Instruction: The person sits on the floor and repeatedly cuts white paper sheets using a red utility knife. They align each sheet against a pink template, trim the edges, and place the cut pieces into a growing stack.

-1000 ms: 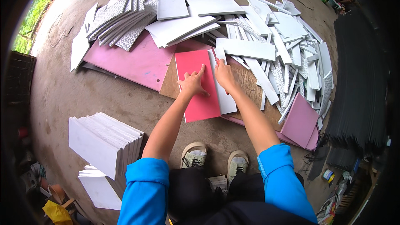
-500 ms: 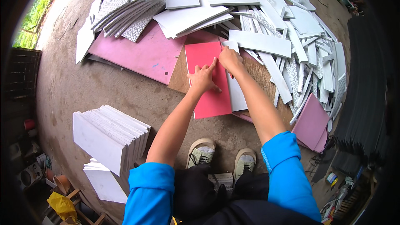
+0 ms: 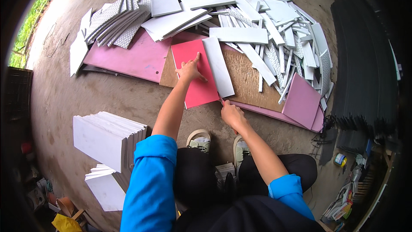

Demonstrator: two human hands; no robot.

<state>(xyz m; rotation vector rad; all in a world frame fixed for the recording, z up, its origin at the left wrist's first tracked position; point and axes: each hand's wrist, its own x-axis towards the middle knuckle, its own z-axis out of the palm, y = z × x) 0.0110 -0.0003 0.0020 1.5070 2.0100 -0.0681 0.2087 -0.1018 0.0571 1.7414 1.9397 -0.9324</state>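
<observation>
My left hand (image 3: 189,70) lies spread on a red rectangular board (image 3: 194,88), its fingers apart and pressing down. A white foam sheet (image 3: 219,66) shows beneath it, sticking out past the right edge of the red board. At the near right corner of the red board, my right hand (image 3: 233,115) is closed around a slim red cutter (image 3: 222,102). Most of that cutter is hidden by the fingers. Both boards rest partly on a brown wooden board (image 3: 246,77).
Pink boards (image 3: 128,58) lie under and beside the wooden one. White offcuts and strips (image 3: 270,25) heap along the far right, with textured sheets (image 3: 116,21) at the far left. A stack of white panels (image 3: 101,139) stands on the floor near my left. Dark sheets (image 3: 356,68) lie at right.
My right hand has drawn the cutter toward me, from near the far end of the red board's right edge to its near corner. The left hand still presses the board. The view has shifted.
</observation>
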